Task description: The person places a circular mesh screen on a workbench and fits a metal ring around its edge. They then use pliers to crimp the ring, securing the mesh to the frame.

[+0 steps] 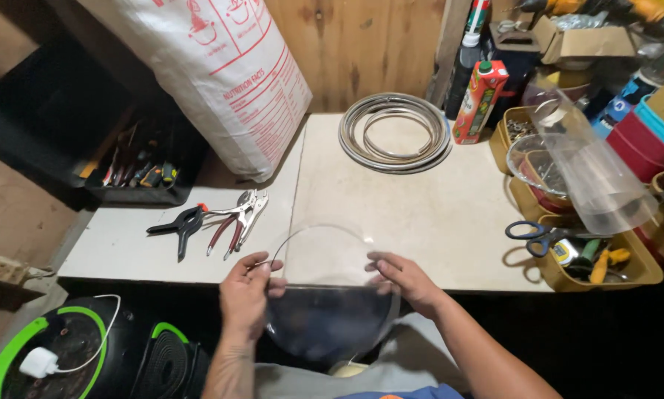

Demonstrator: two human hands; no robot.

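I'm seeing both hands gripping a clear plastic disc (pixel 330 295) at the near edge of the tabletop (pixel 421 214). The left hand (pixel 247 292) is pinching the disc's left rim, fingers curled over it, and it's also touching the end of a thin wire (pixel 302 235) that's arcing along the disc's far rim. The right hand (pixel 404 279) is clamping the right rim, fingers on top. The disc is lying roughly flat, half over the tabletop and half overhanging toward the person's lap. It's round, so there's no real long axis; the line between the two grips is running left to right, parallel to the near edge. Both hands are on it, neither closer than the other.

Around it:
- Pliers (pixel 237 216) and a black spring clamp (pixel 180 225) are sitting left of the left hand, near but apart from it.
- A coil of metal tubing (pixel 395 133) is resting at the far edge, well apart.
- A juice carton (pixel 480 100) is standing just right of the coil.
- A big white sack (pixel 221 66) is leaning at the far left corner.
- Scissors (pixel 539 235) are lying over a yellow tray (pixel 631 270) at the right edge, with a clear plastic cone (pixel 587 174) above it.

Nothing is lying on the tabletop between the disc and the coil.
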